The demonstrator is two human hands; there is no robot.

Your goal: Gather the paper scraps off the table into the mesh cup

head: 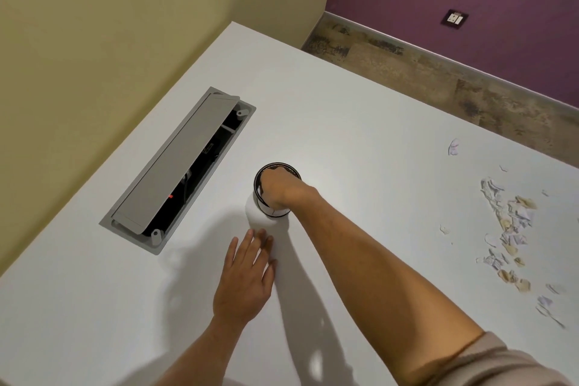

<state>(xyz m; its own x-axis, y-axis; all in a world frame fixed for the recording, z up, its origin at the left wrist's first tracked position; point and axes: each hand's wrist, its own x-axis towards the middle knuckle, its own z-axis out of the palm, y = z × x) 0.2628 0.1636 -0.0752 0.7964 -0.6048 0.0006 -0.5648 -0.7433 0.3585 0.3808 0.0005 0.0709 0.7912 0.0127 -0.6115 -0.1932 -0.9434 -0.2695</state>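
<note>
Standing upright near the middle of the white table (360, 110), the black mesh cup (275, 190) has white paper showing inside against its wall. The right hand (279, 189) is plunged into its mouth from above, knuckles level with the rim; its fingers are hidden inside the cup, so I cannot tell how they are bent or whether they hold any scrap. The bare right forearm runs back from the cup toward the lower right, ending at a pale sleeve (501, 360).

Just in front of the cup, the left hand (247, 276) lies flat on the table, palm down, with fingers (250, 244) straight and slightly spread, holding nothing. The fingertips lie near the base of the cup but apart from it.

Well to the right, a loose trail of paper scraps (507, 229) lies on the table, white, lilac and tan bits mixed together, running from the far side toward the near right edge. One scrap (453, 147) sits alone beyond the trail, and another small one (444, 229) lies between the trail and the arm.

Left of the cup, a grey cable hatch (175, 166) is set into the table, its lid partly raised over a dark opening with a small red light inside. Beyond the table are a yellow wall, a purple wall with a socket (454, 19), and a mottled floor.
</note>
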